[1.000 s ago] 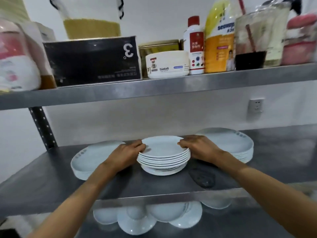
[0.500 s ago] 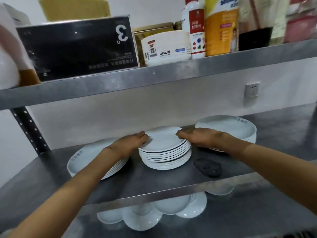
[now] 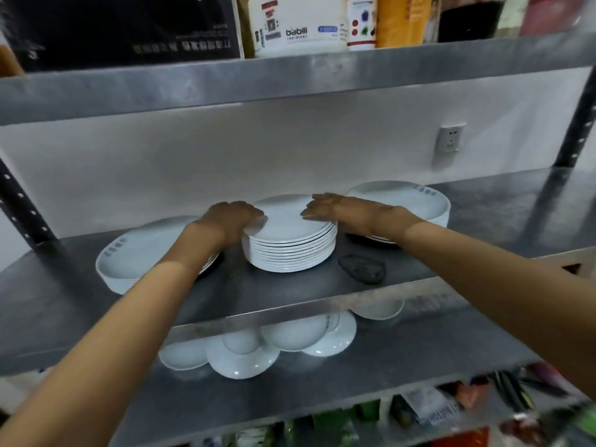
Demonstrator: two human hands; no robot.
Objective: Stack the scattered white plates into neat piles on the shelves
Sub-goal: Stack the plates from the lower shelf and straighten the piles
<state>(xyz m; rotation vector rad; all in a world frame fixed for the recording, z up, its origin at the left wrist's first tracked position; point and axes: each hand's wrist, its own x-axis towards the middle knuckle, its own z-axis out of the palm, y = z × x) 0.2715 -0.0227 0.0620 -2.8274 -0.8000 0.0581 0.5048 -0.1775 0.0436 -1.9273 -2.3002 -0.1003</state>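
Note:
A neat stack of several small white plates stands mid-shelf on the steel middle shelf. My left hand grips the stack's left rim, thumb on the top plate. My right hand lies across the right rim with fairly straight fingers resting on the top plate. A pile of larger white plates sits to the left under my left forearm. Another large pile sits to the right behind my right wrist. On the lower shelf, loose white plates and overturned bowls overlap untidily.
A dark lump lies on the middle shelf just right of the small stack. The upper shelf holds a black box, a white tub and bottles. A wall socket is at the back right. Packets fill the bottom level.
The view has tilted down and come closer. Both hands stay at the sides of the middle stack, whose plates now sit flush instead of slightly fanned out.

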